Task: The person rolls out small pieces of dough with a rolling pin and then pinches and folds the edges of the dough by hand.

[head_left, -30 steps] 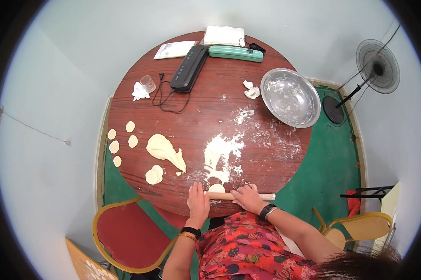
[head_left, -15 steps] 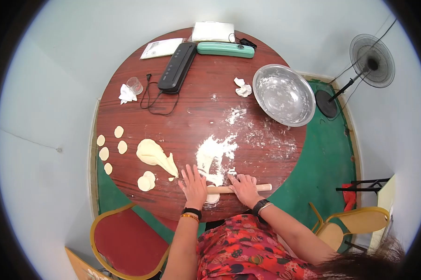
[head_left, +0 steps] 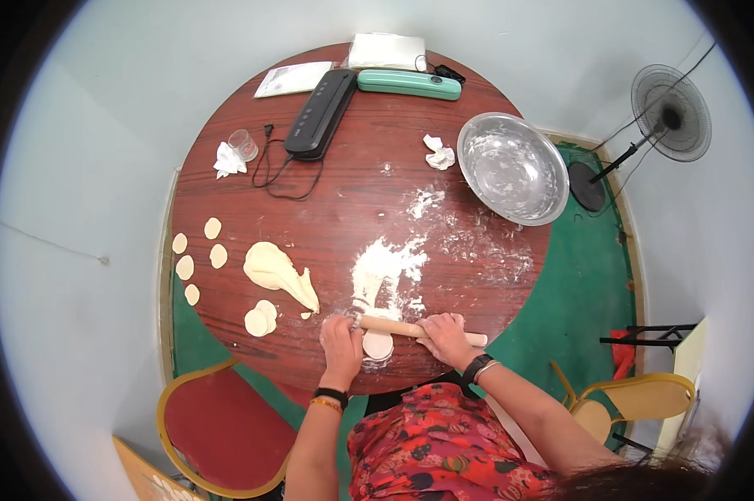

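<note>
A wooden rolling pin (head_left: 398, 327) lies across a round piece of dough (head_left: 378, 346) near the table's front edge. My left hand (head_left: 340, 342) is curled at the pin's left end, its fingertips partly hidden. Toward the other end, my right hand (head_left: 445, 336) is closed over the pin, whose tip sticks out beyond it. Just beyond the pin, white flour (head_left: 384, 271) is spread on the wood. Left of my left hand lies a long lump of dough (head_left: 273, 269), with a small stack of dough rounds (head_left: 261, 319) in front of it.
Several dough rounds (head_left: 185, 267) lie at the table's left edge. A steel basin (head_left: 513, 169) dusted with flour stands at the right. Farther back are a black vacuum sealer (head_left: 320, 115), a teal device (head_left: 409, 83) and a clear cup (head_left: 243, 144). A red chair (head_left: 225, 430) stands front left.
My left hand has gone from flat with spread fingers to curled at the pin's end. The pin has tilted, its left end moving away from me, uncovering more of the dough round.
</note>
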Action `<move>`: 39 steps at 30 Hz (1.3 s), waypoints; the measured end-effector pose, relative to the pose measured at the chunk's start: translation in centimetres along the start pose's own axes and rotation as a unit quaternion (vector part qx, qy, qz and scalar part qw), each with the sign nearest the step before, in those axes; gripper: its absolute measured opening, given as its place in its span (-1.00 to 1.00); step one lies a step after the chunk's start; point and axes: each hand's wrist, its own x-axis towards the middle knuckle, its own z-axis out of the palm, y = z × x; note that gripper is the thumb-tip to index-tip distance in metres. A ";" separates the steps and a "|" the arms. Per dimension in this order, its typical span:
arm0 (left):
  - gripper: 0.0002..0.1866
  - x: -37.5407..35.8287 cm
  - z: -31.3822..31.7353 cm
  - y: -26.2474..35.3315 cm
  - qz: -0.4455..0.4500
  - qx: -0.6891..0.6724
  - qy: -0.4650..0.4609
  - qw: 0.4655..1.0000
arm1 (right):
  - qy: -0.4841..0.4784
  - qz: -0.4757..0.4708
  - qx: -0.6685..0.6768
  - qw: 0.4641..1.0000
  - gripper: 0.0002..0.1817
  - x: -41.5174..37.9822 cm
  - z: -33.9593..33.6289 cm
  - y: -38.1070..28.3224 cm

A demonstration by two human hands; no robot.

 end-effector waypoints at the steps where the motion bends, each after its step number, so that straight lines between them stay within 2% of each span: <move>1: -0.59 -1.1 -0.6 -0.4 0.030 -0.010 -0.058 0.998 | 0.004 0.006 0.004 1.000 -0.54 0.0 -0.1 0.1; 2: -0.62 -1.8 -0.9 -0.8 0.059 -0.021 -0.117 0.991 | 0.009 0.014 0.008 1.000 -0.54 -0.1 -0.2 0.2; 5: -0.63 -2.7 -2.0 0.8 0.121 0.037 -0.195 0.973 | -0.001 0.026 0.017 1.000 -0.54 -0.5 -0.4 0.1; 8: -0.58 -3.1 -2.6 2.6 0.104 0.121 -0.206 0.966 | -0.013 0.033 0.017 0.999 -0.54 -1.4 -0.4 0.0; 15: -0.52 -6.8 -0.4 5.1 0.018 0.186 -0.133 0.973 | 0.003 -0.006 0.022 1.000 -0.58 -2.6 0.4 -2.2; 18: -0.55 -7.0 -0.6 5.8 -0.031 0.166 -0.160 0.973 | -0.023 -0.011 0.018 1.000 -0.58 -2.9 0.6 -3.0; 21: -0.58 -6.9 -1.5 5.5 -0.026 0.109 -0.099 0.989 | -0.017 -0.025 0.016 0.999 -0.59 -3.0 1.0 -3.1; 24: -0.53 -6.9 -2.1 4.0 -0.017 0.078 -0.065 0.995 | -0.030 -0.031 -0.001 0.999 -0.55 -3.1 0.9 -3.2; 27: -0.44 -5.0 -2.4 3.2 -0.016 0.071 -0.089 0.993 | -0.057 -0.018 -0.030 0.998 -0.49 -3.2 0.2 -3.8; 30: -0.39 -3.4 -2.2 2.7 -0.049 0.166 -0.213 0.961 | -0.062 0.002 -0.056 0.997 -0.44 -3.1 0.1 -4.0; 33: -0.38 -0.4 -1.7 2.9 -0.089 0.162 -0.266 0.946 | -0.004 0.025 -0.109 0.994 -0.43 -1.9 -0.3 -3.6; 39: -0.34 2.3 -1.0 2.5 -0.092 0.150 -0.253 0.952 | -0.047 0.067 -0.114 0.990 -0.44 -0.5 0.1 -2.5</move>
